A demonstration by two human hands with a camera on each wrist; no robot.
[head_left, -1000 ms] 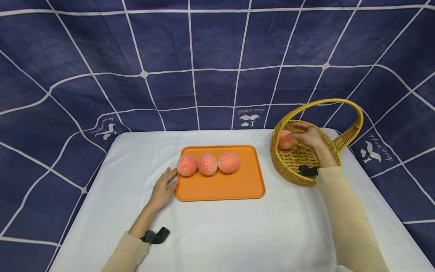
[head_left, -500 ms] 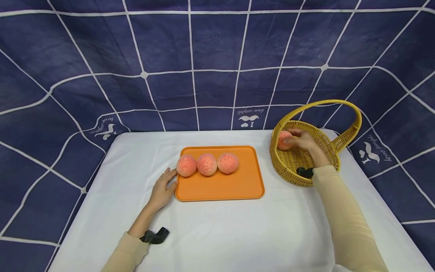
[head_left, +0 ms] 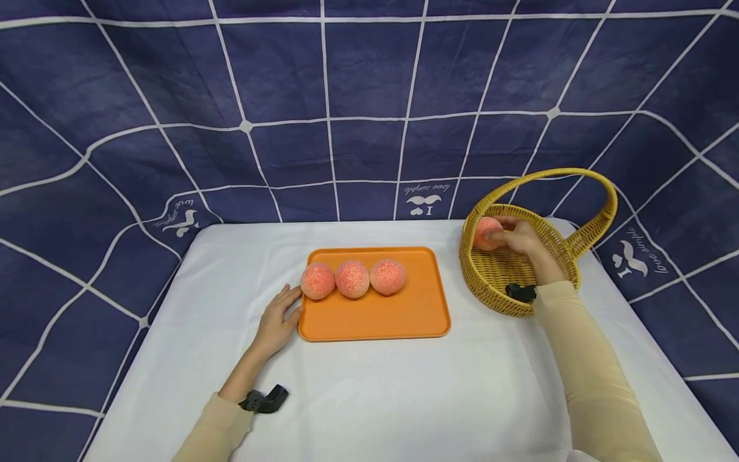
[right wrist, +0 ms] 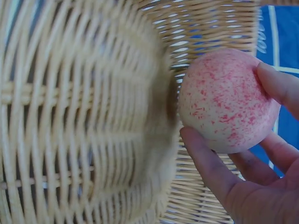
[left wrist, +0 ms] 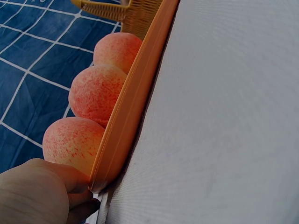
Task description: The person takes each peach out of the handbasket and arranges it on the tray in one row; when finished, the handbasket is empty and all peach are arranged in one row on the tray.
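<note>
Three pinkish-orange peaches (head_left: 352, 279) stand in a row on an orange tray (head_left: 375, 321). My left hand (head_left: 277, 324) rests at the tray's left edge, its fingers fairly straight and touching the rim; in the left wrist view some fingertips are hidden behind the tray corner. Inside the yellow wicker basket (head_left: 491, 292), at its left wall, my right hand (head_left: 522, 239) grips another peach (head_left: 487, 233). The right wrist view shows thumb and fingers around this peach (right wrist: 226, 100), close to the woven wall.
The basket's tall handle (head_left: 554, 172) arches over its far side, near the right arm. A white cloth (head_left: 369, 398) covers the table. Behind it hangs a dark blue curtain (head_left: 369, 154) with white lines.
My right hand's fingers have closed around the peach in the basket, and the peach has shifted slightly up. The left hand and tray stay as they were.
</note>
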